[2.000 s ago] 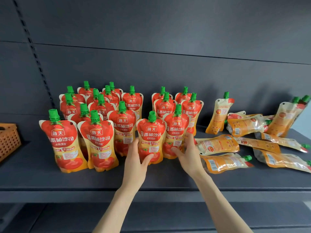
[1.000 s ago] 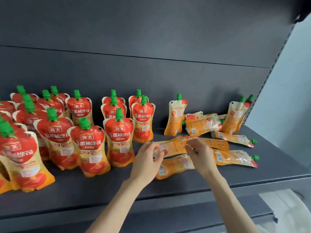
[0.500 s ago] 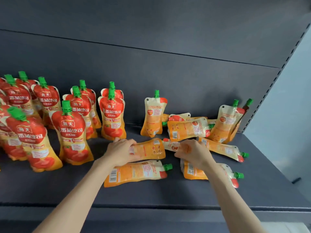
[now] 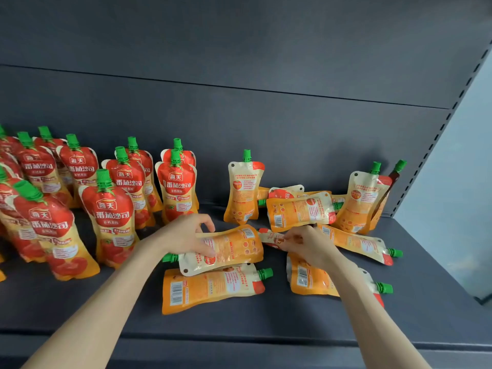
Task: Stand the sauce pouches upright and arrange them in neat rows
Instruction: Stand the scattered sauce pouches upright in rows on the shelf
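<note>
Nearest the camera, just below the left hand (image 4: 186,235), a glossy orange pouch (image 4: 210,287) lies flat on the matte dark shelf (image 4: 239,323), barcode side up, its ribbed green cap pointing right. The left hand grips a second flat pouch (image 4: 226,249) resting partly on the first, thumb on the printed back, fingers curled over the far edge; that pouch's cap points left. The right hand (image 4: 306,243) pinches the red corner of a small crumpled pouch (image 4: 269,237) between thumb and fingertips. Under the right wrist lies another flat pouch (image 4: 308,278), and past the right hand a slim one (image 4: 356,242) lies slanted, cap to the right. To the left of the left hand, upright pouches (image 4: 111,214) with shiny red tomato fronts stand in rows. Beyond both hands, one pouch (image 4: 243,190) stands back side out, a heap (image 4: 300,209) lies sideways, and two more lean (image 4: 364,198) near the perforated upright (image 4: 436,139) of the smooth grey back panel.
</note>
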The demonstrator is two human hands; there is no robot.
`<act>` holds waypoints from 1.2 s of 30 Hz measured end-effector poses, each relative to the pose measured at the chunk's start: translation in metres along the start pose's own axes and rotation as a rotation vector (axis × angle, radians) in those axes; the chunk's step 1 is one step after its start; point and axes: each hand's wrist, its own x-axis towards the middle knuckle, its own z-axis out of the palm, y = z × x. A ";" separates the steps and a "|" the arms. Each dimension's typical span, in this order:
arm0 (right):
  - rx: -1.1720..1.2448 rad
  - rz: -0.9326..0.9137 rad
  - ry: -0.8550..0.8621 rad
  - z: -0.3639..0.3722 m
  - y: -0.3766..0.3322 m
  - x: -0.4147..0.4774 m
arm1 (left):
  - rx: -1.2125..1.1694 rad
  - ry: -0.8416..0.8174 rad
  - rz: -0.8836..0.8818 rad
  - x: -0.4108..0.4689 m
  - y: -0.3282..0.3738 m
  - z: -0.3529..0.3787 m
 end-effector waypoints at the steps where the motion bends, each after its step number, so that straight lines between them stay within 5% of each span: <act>1: 0.009 -0.018 -0.005 -0.001 0.001 -0.001 | -0.009 -0.015 0.016 -0.002 0.003 -0.004; 8: 0.037 -0.091 0.037 0.002 0.006 -0.010 | -0.148 -0.159 0.107 -0.020 0.018 -0.026; 17: 0.235 -0.209 0.160 -0.004 0.004 -0.019 | -0.425 -0.136 0.003 -0.040 0.015 -0.042; 28: 0.814 -0.327 0.193 0.009 -0.061 -0.008 | -1.242 0.034 -0.036 -0.036 0.029 -0.025; 32: 0.924 -0.201 0.214 0.026 -0.061 -0.007 | -1.215 0.041 0.060 -0.035 0.030 -0.016; 36: 0.952 -0.138 0.272 0.030 -0.057 -0.008 | -0.888 0.341 0.013 -0.026 0.035 -0.004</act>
